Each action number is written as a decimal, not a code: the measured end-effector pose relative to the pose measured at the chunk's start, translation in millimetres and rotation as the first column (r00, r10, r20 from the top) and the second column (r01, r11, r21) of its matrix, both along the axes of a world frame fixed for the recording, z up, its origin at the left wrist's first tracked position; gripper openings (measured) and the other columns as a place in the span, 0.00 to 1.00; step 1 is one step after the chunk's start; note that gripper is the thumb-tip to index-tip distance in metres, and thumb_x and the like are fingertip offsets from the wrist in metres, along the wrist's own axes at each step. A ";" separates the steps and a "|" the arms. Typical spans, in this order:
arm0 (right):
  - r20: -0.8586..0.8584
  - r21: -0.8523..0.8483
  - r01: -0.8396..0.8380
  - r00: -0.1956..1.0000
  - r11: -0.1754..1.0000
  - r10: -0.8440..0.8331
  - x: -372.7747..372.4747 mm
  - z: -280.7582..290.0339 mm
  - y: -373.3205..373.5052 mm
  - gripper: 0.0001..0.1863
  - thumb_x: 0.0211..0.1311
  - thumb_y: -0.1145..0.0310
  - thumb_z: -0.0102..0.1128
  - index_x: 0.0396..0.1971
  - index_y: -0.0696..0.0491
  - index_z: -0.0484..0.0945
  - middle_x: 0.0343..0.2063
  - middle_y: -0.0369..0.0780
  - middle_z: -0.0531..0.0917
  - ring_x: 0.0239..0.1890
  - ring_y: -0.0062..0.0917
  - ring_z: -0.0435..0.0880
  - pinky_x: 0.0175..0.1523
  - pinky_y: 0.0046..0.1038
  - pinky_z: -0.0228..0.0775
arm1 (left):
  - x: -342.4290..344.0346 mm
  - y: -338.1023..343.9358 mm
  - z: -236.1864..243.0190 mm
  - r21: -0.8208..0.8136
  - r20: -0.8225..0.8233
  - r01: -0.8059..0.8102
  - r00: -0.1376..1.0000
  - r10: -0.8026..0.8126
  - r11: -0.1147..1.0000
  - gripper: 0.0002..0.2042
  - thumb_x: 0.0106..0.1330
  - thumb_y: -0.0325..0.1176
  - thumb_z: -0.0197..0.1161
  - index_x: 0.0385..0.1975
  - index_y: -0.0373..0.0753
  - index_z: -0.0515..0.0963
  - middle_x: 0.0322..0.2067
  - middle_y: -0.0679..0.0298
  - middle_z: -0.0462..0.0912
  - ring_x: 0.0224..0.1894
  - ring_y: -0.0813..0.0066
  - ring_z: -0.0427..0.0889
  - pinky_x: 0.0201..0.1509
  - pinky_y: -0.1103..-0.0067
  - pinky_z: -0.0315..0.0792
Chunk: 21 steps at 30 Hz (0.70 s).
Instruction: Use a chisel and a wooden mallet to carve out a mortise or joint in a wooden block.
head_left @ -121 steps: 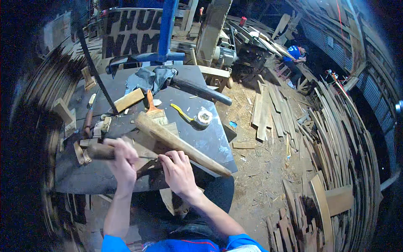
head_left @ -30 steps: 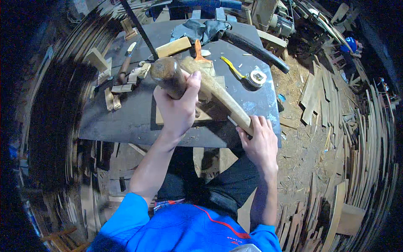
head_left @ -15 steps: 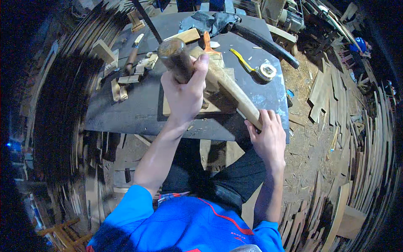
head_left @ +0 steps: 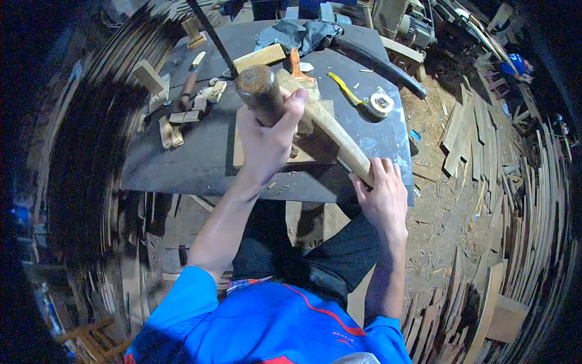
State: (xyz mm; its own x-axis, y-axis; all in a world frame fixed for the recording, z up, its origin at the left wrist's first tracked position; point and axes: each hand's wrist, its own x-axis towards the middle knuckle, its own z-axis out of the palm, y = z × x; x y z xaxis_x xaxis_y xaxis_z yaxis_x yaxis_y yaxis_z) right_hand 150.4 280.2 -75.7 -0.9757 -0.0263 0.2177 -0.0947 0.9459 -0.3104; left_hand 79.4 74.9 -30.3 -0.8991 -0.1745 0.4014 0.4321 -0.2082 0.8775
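Note:
My left hand (head_left: 267, 139) is closed around a dark brown wooden handle (head_left: 257, 88), held upright with its round end toward the camera; what lies under it is hidden. My right hand (head_left: 382, 191) grips the lower right end of a long, pale, shaped wood piece (head_left: 333, 133), which slants across a light board (head_left: 248, 155) on the dark tabletop (head_left: 182, 158). An orange-handled brush (head_left: 295, 60) and a yellow tape measure (head_left: 381, 105) lie behind and beside the piece.
A saw blade (head_left: 218, 42), a dark cloth (head_left: 291, 36) and a long dark bar (head_left: 382, 67) are at the back. Small wood offcuts (head_left: 170, 130) lie left. Stacked planks (head_left: 527, 218) fill the right, near a co-worker in blue (head_left: 515, 65).
Since four seconds ago my left hand has risen with the handle turned upright, and my right hand has moved rightward along the wood. Over the last half second both have shifted only slightly.

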 end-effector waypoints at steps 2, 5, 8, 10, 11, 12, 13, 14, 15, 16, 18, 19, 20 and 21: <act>-0.006 0.005 -0.015 1.000 1.000 0.015 0.2 3.4 -1.1 0.18 0.58 0.58 0.66 0.38 0.56 0.74 0.37 0.45 0.76 0.44 0.41 0.76 0.47 0.39 0.73 | -1.1 -1.1 1.4 0.000 -0.044 0.005 0.999 -0.005 1.000 0.11 0.67 0.29 0.63 0.25 0.44 0.67 0.14 0.77 0.62 0.14 0.89 0.58 0.18 0.84 0.51; -0.019 -0.032 -0.037 0.999 0.999 0.036 0.7 -0.2 -0.1 0.17 0.58 0.58 0.66 0.35 0.56 0.73 0.35 0.46 0.75 0.42 0.42 0.75 0.46 0.41 0.72 | 0.3 -1.6 2.8 0.008 0.043 -0.058 0.997 0.057 0.998 0.10 0.67 0.28 0.63 0.26 0.45 0.68 0.16 0.77 0.64 0.15 0.89 0.59 0.18 0.85 0.53; -0.082 -0.045 -0.087 0.993 0.995 0.083 2.2 -6.9 3.3 0.18 0.57 0.59 0.66 0.36 0.56 0.72 0.35 0.46 0.74 0.41 0.43 0.75 0.43 0.41 0.72 | -2.2 1.0 1.6 0.050 0.095 -0.098 0.991 0.093 0.994 0.07 0.67 0.28 0.63 0.31 0.44 0.70 0.17 0.77 0.65 0.16 0.89 0.60 0.18 0.85 0.53; -0.068 -0.057 -0.086 0.994 0.995 0.082 1.7 -6.3 0.7 0.19 0.57 0.59 0.66 0.40 0.57 0.73 0.36 0.46 0.75 0.42 0.43 0.75 0.45 0.40 0.73 | -0.6 -0.8 3.2 0.066 0.091 -0.073 0.994 0.066 0.995 0.08 0.67 0.28 0.63 0.29 0.44 0.69 0.17 0.77 0.63 0.15 0.89 0.59 0.18 0.85 0.51; -0.033 -0.069 -0.062 0.998 0.996 0.060 2.1 -4.1 -0.5 0.20 0.57 0.59 0.67 0.41 0.56 0.74 0.38 0.46 0.76 0.43 0.42 0.75 0.47 0.39 0.73 | 0.1 -2.6 1.3 0.045 0.069 -0.062 0.996 0.058 0.997 0.09 0.67 0.29 0.63 0.29 0.44 0.68 0.16 0.77 0.62 0.15 0.89 0.58 0.18 0.85 0.51; 0.003 -0.078 -0.036 0.999 0.996 0.036 2.0 -1.1 -0.2 0.20 0.57 0.59 0.67 0.43 0.56 0.75 0.39 0.45 0.76 0.45 0.41 0.75 0.50 0.39 0.72 | 0.0 -2.1 0.6 0.027 0.045 -0.050 0.998 0.049 0.998 0.10 0.68 0.29 0.62 0.28 0.44 0.67 0.16 0.77 0.61 0.15 0.89 0.58 0.18 0.85 0.50; 0.000 -0.073 -0.026 1.000 0.997 0.026 2.0 -1.0 0.8 0.20 0.57 0.59 0.67 0.43 0.56 0.75 0.39 0.45 0.76 0.45 0.41 0.75 0.50 0.39 0.72 | 0.0 -0.3 0.9 0.028 0.017 -0.048 0.999 0.047 0.998 0.12 0.68 0.28 0.62 0.26 0.44 0.65 0.15 0.78 0.59 0.15 0.89 0.56 0.18 0.84 0.48; -0.002 -0.077 -0.032 0.999 0.997 0.032 2.4 -2.5 2.1 0.20 0.57 0.58 0.67 0.43 0.56 0.75 0.39 0.45 0.76 0.45 0.41 0.76 0.50 0.38 0.72 | 0.7 0.3 1.0 0.033 0.015 -0.038 0.999 0.038 0.999 0.12 0.68 0.28 0.62 0.26 0.44 0.65 0.15 0.78 0.59 0.15 0.89 0.56 0.18 0.84 0.48; -0.008 -0.076 -0.042 0.999 0.996 0.042 2.1 -3.2 2.6 0.20 0.57 0.58 0.67 0.43 0.56 0.75 0.39 0.45 0.76 0.45 0.41 0.76 0.50 0.38 0.72 | 1.9 -0.8 1.7 0.066 0.018 -0.026 1.000 0.025 0.997 0.10 0.66 0.28 0.64 0.26 0.42 0.68 0.16 0.76 0.64 0.15 0.89 0.60 0.19 0.85 0.52; -0.014 -0.068 -0.037 0.999 0.997 0.037 2.0 -3.7 2.8 0.20 0.57 0.58 0.67 0.43 0.56 0.75 0.39 0.45 0.76 0.45 0.41 0.76 0.50 0.38 0.72 | 2.7 -1.8 2.1 0.099 0.020 -0.014 1.000 0.012 0.995 0.09 0.65 0.28 0.65 0.26 0.40 0.71 0.16 0.74 0.68 0.16 0.89 0.63 0.19 0.85 0.56; -0.041 -0.089 -0.058 0.998 0.994 0.055 1.7 -5.5 4.5 0.20 0.56 0.58 0.68 0.42 0.56 0.76 0.39 0.45 0.76 0.45 0.41 0.75 0.49 0.38 0.72 | 1.4 -1.9 1.2 0.105 0.020 -0.001 1.000 -0.001 0.994 0.09 0.65 0.28 0.65 0.26 0.40 0.70 0.16 0.74 0.68 0.16 0.89 0.63 0.20 0.85 0.56; -0.050 -0.088 -0.063 0.997 0.994 0.059 1.0 -6.5 6.0 0.20 0.56 0.58 0.68 0.41 0.57 0.76 0.38 0.45 0.76 0.44 0.40 0.75 0.49 0.38 0.72 | -0.1 -1.7 1.2 0.082 0.027 -0.010 1.000 0.008 0.997 0.09 0.65 0.28 0.65 0.26 0.40 0.70 0.16 0.74 0.68 0.16 0.89 0.63 0.20 0.85 0.56; -0.055 -0.081 -0.054 0.997 0.995 0.050 0.4 -6.6 7.4 0.20 0.56 0.58 0.68 0.41 0.57 0.76 0.38 0.45 0.76 0.44 0.40 0.75 0.49 0.38 0.72 | -1.5 0.5 2.0 0.060 0.032 -0.019 0.999 0.017 0.998 0.09 0.65 0.28 0.65 0.26 0.40 0.70 0.16 0.74 0.68 0.16 0.89 0.63 0.20 0.85 0.56; -0.046 -0.090 -0.055 0.998 0.994 0.051 0.7 -7.7 7.5 0.20 0.56 0.58 0.68 0.41 0.57 0.76 0.38 0.45 0.76 0.44 0.40 0.75 0.49 0.38 0.72 | -1.3 2.8 3.3 0.053 0.056 -0.039 0.998 0.036 0.998 0.09 0.65 0.28 0.64 0.26 0.40 0.71 0.16 0.74 0.68 0.16 0.89 0.64 0.21 0.86 0.57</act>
State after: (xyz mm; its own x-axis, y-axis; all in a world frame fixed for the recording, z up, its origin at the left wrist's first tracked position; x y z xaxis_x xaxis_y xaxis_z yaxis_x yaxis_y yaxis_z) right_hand 151.1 287.7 -83.4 -0.9629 -0.0556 0.2642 -0.1592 0.9071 -0.3896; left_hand 78.1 77.6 -27.0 -0.9120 -0.2282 0.3407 0.3919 -0.2406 0.8880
